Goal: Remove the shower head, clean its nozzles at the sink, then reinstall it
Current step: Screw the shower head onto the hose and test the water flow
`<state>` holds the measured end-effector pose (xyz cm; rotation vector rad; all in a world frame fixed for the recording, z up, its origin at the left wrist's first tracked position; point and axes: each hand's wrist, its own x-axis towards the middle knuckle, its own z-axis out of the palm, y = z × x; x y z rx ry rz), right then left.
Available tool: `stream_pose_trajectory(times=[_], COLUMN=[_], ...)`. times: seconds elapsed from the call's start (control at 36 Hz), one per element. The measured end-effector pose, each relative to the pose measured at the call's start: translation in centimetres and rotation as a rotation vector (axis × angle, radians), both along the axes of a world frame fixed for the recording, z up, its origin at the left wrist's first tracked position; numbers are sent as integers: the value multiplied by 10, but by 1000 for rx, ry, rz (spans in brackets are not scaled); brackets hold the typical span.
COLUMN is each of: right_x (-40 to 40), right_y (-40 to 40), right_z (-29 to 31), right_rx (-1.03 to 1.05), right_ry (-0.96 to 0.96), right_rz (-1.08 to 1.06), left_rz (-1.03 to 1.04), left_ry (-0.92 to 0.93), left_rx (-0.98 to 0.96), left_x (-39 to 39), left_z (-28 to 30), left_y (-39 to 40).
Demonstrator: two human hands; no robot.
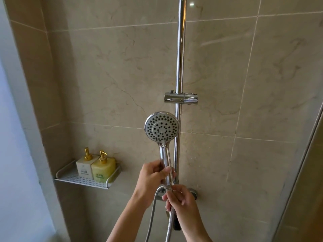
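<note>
Here, your left hand [151, 179] is gripping the chrome shower head [161, 127] by its handle, below the empty slider bracket [180, 98] on the riser rail [180, 49], while your right hand [180, 199] is pinching the hose nut [168, 187].

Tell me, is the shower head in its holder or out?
Out. The left hand grips the shower head by its handle below the holder, which sits empty on the rail.

Two bare forearms, no sleeves visible.
</note>
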<state>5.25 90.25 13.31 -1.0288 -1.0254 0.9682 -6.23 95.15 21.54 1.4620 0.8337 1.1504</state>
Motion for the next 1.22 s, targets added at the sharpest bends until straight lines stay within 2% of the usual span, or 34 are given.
stream_pose_trajectory(times=[0.22, 0.44, 0.56, 0.69, 0.92, 1.11, 1.22], right_x=[-1, -7, -8, -8, -9, -6, -3], right_y=[5, 2, 3, 6, 7, 1, 0], right_z=[-5, 1, 3, -2, -4, 1, 1], right_rx=[29, -4, -51, 25, 35, 54, 57], right_ry=[65, 297, 370, 193, 38, 81, 79], right_rz=[54, 184, 150, -82, -269, -246, -141], left_rz=[-18, -54, -45, -10, 58, 35, 15], left_ry=[-51, -142, -146, -149, -220, -251, -227], left_rx=[-60, -91, -91, -88, -114, -153, -136], left_x=[-2, -1, 1, 5, 12, 9, 4], left_z=[-1, 3, 0, -4, 0, 0, 3], left_y=[-4, -7, -5, -2, -3, -6, -7])
